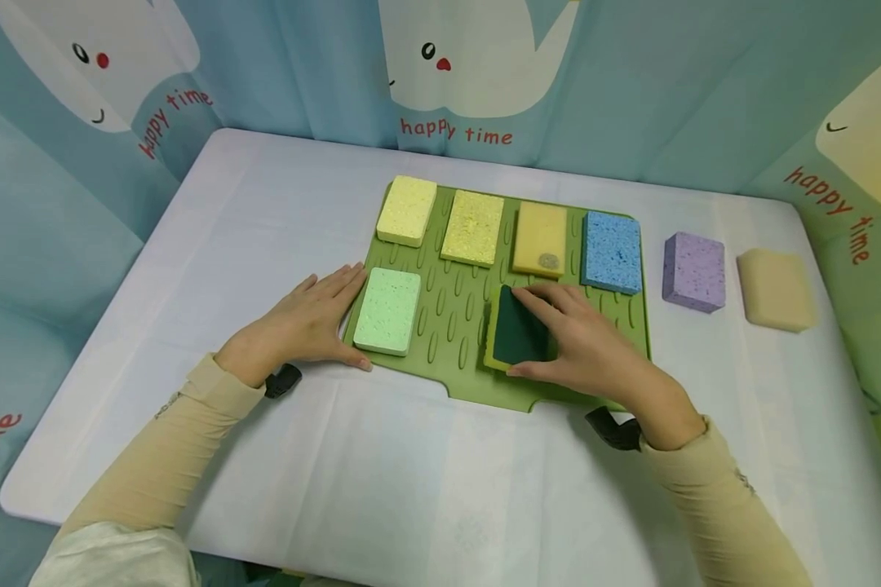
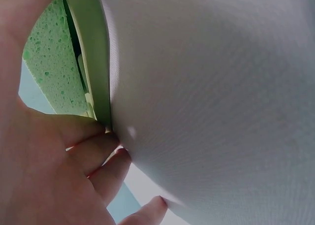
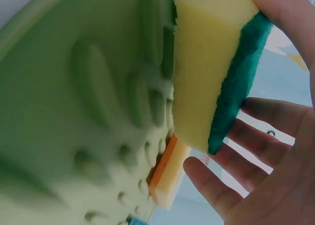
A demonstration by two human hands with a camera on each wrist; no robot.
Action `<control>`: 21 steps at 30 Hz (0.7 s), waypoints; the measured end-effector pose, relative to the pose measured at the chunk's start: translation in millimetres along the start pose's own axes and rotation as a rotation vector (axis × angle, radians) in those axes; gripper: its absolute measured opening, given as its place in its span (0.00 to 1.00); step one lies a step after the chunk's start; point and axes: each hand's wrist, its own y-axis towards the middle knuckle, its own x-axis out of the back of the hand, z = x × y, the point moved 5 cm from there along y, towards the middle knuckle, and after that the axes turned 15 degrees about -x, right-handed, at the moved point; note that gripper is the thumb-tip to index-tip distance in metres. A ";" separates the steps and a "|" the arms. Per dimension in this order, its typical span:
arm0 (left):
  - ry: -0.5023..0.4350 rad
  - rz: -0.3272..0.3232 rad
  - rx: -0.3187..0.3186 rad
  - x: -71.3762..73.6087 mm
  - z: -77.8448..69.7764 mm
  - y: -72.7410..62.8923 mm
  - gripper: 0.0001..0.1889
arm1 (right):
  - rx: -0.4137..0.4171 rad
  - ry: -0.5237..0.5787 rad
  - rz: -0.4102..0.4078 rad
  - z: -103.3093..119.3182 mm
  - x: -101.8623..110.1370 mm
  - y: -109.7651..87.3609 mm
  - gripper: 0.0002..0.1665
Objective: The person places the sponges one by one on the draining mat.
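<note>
My right hand (image 1: 580, 338) holds a yellow scrub sponge with a dark green scouring pad (image 1: 517, 330) on top, over the front of the green ridged mat (image 1: 448, 371). The right wrist view shows the sponge's yellow side (image 3: 206, 62), with thumb and fingers at its edges. At the mat's left edge rests my left hand (image 1: 301, 322), fingers extended and thumb at the front corner. Beside it on the mat lies a mint green sponge (image 1: 387, 312). In the left wrist view, its fingertips (image 2: 120, 156) touch down by the mat's rim (image 2: 93, 57).
Along the mat's back row lie a pale yellow sponge (image 1: 407, 210), a speckled yellow sponge (image 1: 473, 228), a yellow sponge with a grey spot (image 1: 540, 236) and a blue sponge (image 1: 613, 251). Right of the mat, a purple sponge (image 1: 694, 271) and a beige sponge (image 1: 776, 289) sit on the white table (image 1: 411, 481).
</note>
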 end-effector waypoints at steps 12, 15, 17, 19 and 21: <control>0.004 0.003 0.002 0.4 -0.5 -0.2 0.73 | 0.024 -0.027 0.045 25.5 -11.7 16.0 0.61; 0.004 -0.001 -0.001 0.9 -0.8 -0.3 0.73 | 0.032 -0.040 0.051 30.3 -15.2 20.7 0.61; 0.005 -0.003 -0.002 1.1 -0.9 -0.3 0.73 | 0.038 -0.053 0.054 33.4 -17.6 23.8 0.61; 0.005 -0.004 -0.002 1.1 -1.0 -0.3 0.73 | 0.043 -0.062 0.057 36.7 -19.7 26.9 0.61; 0.003 -0.006 -0.003 1.2 -1.1 -0.5 0.73 | 0.042 -0.069 0.061 39.7 -21.3 29.5 0.61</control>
